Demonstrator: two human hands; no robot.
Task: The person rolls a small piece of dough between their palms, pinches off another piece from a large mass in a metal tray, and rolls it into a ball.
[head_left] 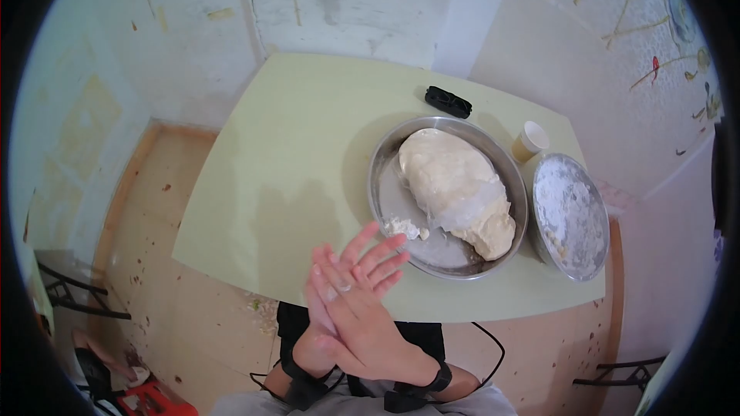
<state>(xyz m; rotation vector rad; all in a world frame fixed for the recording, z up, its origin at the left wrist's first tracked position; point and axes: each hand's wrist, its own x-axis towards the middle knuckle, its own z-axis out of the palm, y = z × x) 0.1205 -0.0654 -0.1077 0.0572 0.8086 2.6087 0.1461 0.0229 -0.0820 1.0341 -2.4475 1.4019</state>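
We see right hand (366, 331) pressed over left hand (318, 308), fingers extended; dough (447, 166) sits ahead-right in basin (378, 219), long axis slanting near-right, left hand's fingertips nearer.

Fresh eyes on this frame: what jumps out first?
The big pale dough in the round metal pan, right of the table's centre. Then the right hand laid over the left hand, by the table's near edge. Next, the bowl coated with white powder, just right of the pan.
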